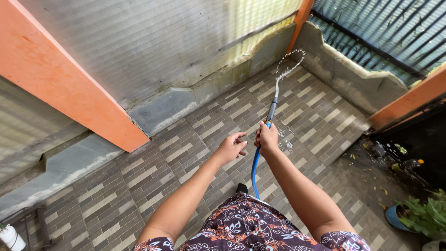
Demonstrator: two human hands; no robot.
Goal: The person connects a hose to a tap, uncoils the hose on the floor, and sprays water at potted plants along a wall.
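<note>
One blue hose (255, 168) in right hand (267, 138), left hand (231, 148) just beside, empty.

A floor of narrow grey and beige brick-pattern tiles (153, 153) fills the view, daylight falling across it. Translucent corrugated wall panels (153, 42) rise behind a low grey concrete kerb (167, 109), framed by orange painted beams (65, 79). On the right, a dark corrugated metal fence (395, 28) tops a rough concrete ledge (357, 79) (its edge uneven). A green leafy plant in a blue pot (420, 216) sits lower right.
</note>
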